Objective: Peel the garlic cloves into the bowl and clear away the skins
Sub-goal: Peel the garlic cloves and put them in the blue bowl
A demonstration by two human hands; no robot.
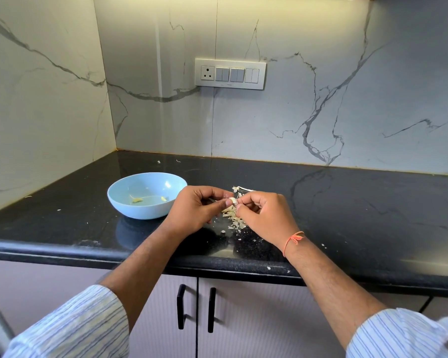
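Above the black counter (347, 202), just right of the blue bowl (130, 202) holding a few peeled pieces, the left hand (194, 210) pinches a garlic clove (233, 201) while the right hand (267, 215) pinches its skin, over a pile of skins (232, 215).

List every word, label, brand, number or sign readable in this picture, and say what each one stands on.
No text can be read anywhere in this view.
Switch plate on the wall: faint marks under the middle switches, too small and blurred to read.
Blue bowl, black countertop, cabinet doors and striped sleeves: no lettering visible.
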